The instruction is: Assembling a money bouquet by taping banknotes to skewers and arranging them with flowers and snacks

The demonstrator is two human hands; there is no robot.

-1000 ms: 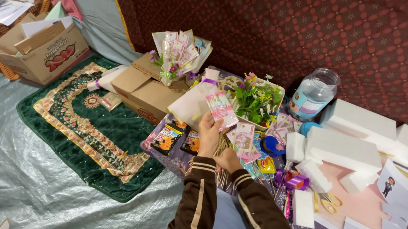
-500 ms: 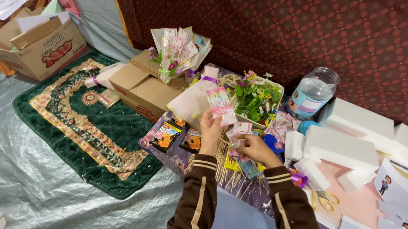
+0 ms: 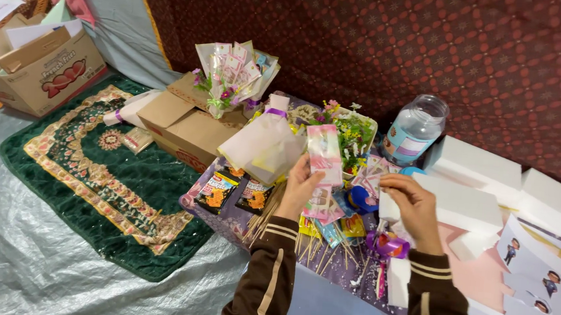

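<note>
Here the left hand point(image 3: 300, 186), centre of the frame, is closed around a pink wrapped packet on a stick point(image 3: 324, 155) — held upright and raised clear of the clutter, prob. so its face can be seen. The right hand point(image 3: 409, 201), just right of centre, hovers with fingers curled; it looks to pinch something small, but I can't tell what, or whether it grips anything at all.

Below both hands lies a loose spread of thin wooden skewers point(image 3: 317, 247), snack packets point(image 3: 218, 191) and a purple ribbon point(image 3: 387, 244) — all kept within arm's reach. White foam blocks point(image 3: 473, 167) sit stacked at right, a clear plastic jar point(image 3: 415, 128) behind them at upper centre-right. A finished-looking bouquet of wrapped notes point(image 3: 234, 74) stands on flattened cardboard boxes point(image 3: 180, 119) at upper centre, set apart from the loose bits. Green prayer rug point(image 3: 106, 170) at left, open carton point(image 3: 34, 68) at upper left.

Hard to make out: the paper cone point(image 3: 265, 146) hides what's behind it; the flower basket point(image 3: 353, 130) is partly covered by the packet; cut-out paper figures point(image 3: 538, 278) run off the right edge; the hands cover much of the pile under them.
</note>
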